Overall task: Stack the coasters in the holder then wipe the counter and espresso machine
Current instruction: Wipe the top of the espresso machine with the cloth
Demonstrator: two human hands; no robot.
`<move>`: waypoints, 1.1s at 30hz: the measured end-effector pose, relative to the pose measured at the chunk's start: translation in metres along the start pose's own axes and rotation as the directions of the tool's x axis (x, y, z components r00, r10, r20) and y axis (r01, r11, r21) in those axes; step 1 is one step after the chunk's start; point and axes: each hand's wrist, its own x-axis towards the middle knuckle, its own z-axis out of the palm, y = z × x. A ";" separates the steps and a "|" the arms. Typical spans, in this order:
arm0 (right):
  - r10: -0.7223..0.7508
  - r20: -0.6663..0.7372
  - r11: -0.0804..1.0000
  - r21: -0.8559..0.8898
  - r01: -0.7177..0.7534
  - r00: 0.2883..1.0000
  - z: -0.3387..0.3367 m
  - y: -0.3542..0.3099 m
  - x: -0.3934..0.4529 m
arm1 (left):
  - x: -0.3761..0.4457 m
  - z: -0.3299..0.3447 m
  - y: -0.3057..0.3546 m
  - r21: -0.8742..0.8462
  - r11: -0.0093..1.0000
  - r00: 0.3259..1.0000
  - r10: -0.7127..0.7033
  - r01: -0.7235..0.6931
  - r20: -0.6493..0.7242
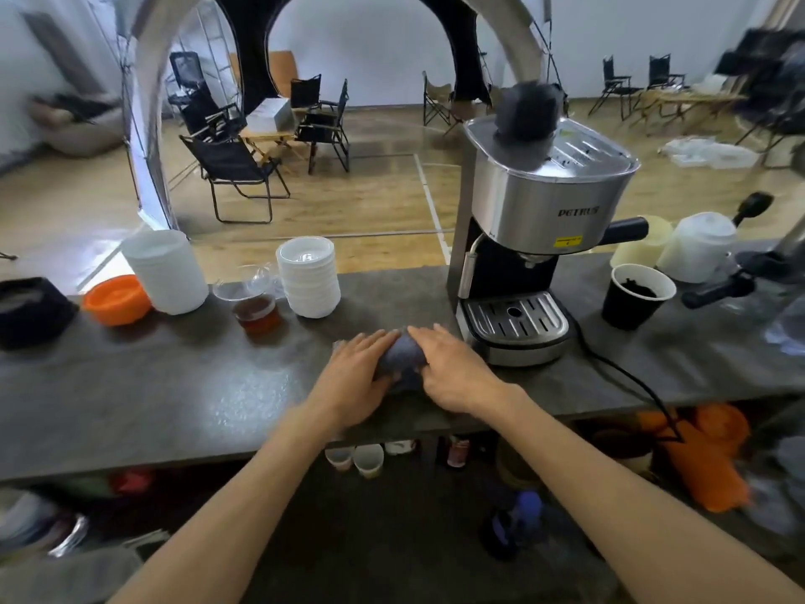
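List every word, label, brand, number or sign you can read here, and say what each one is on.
"PETRUS": dark letters on the steel front of the espresso machine.
Yellow sticker low on the same front: dark print, too small to read.
Green mark on the machine's top: too blurred to read.
White box on the far folding table: faint print, unreadable.
Nothing readable on the black cup, the stack of white lids or the cloth.
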 end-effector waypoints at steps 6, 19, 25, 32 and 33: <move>-0.014 -0.044 0.998 0.056 0.016 0.999 0.033 0.023 -0.033 | -0.023 0.030 -0.008 -0.079 0.996 0.999 0.041 -0.040 0.010; -0.064 0.003 0.980 0.191 0.062 0.998 0.011 0.022 -0.113 | -0.067 0.006 0.037 0.007 0.978 0.973 0.205 -0.207 0.108; -0.197 -0.367 0.942 0.186 0.279 0.909 -0.113 0.016 -0.133 | -0.030 -0.059 0.124 0.101 0.892 0.825 0.447 -0.441 -0.345; -0.378 -0.536 0.913 -0.081 0.400 0.755 -0.270 0.030 -0.105 | 0.059 -0.151 0.217 0.122 0.822 0.706 0.545 -0.557 -0.452; -0.374 -0.518 0.919 -0.094 0.384 0.769 -0.288 0.035 -0.092 | 0.077 -0.159 0.222 0.111 0.840 0.745 0.525 -0.531 -0.411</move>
